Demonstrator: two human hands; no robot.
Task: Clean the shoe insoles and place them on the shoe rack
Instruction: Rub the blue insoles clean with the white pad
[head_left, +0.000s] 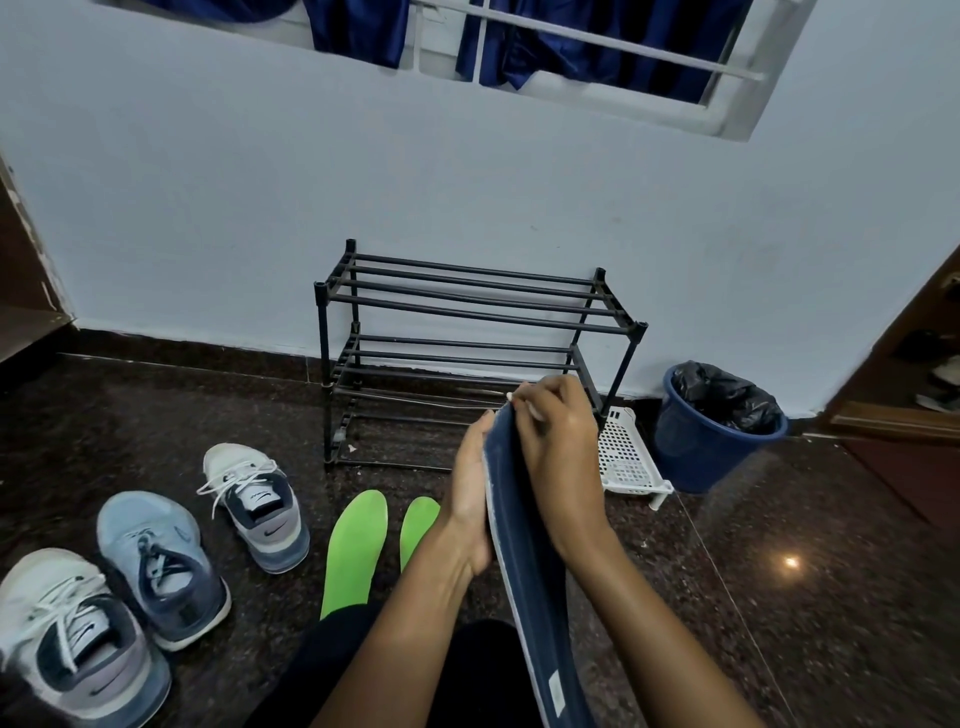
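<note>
- At the lower left of the frame we see three sneakers on the dark floor (779, 597): a white one (67, 644) nearest the corner, a light blue one (161, 566) just beside it, and a white and grey one (254, 504) further up.
- In the lower middle, two green insoles (356, 551) lie side by side on the floor, the right one (418, 525) partly hidden behind the left forearm.
- In the middle, a black shoe rack (467, 312) stands against the pale wall, its bars bare.
- Our left hand (470, 504) lies flat against the left face of the blue insole (524, 561), fingers straight and pointing up.
- The blue insole stands on edge between both hands, in front of the rack, its lower end running to the bottom of the frame.
- Our right hand (561, 467) curls over the insole's top end and grips it; something small and white shows at the fingertips, too little to name.
- At the right, a white basket (628, 457) rests on the floor just beside a blue bin (691, 441) lined with a black bag (727, 395).
</note>
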